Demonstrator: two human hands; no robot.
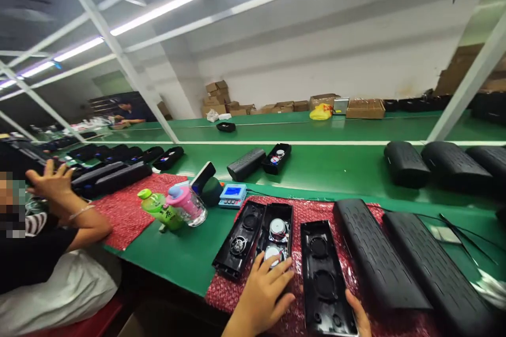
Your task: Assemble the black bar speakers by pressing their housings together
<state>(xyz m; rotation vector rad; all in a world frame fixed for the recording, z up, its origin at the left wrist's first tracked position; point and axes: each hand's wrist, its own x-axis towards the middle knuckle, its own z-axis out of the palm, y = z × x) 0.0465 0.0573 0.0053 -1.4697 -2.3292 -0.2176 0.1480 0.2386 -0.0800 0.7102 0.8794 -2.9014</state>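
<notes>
My left hand (264, 292) rests with fingers spread on the near end of a black speaker housing with two round drivers (276, 234). My right hand (359, 316) grips the near right edge of an empty black speaker shell (324, 276); only its thumb and part of the palm show. Another open black housing (240, 239) lies left of these. All sit on red bubble wrap (300, 210). Two finished black grille covers (375, 255) (438, 271) lie to the right.
A co-worker sits at the left with a raised hand (51, 181) near a row of black speakers (110, 176). A green bottle (160, 210), pink cup (187, 202) and blue meter (232, 195) stand on the green bench (185, 253). Speakers lie on the conveyor (405, 163); cardboard boxes (366, 108) behind.
</notes>
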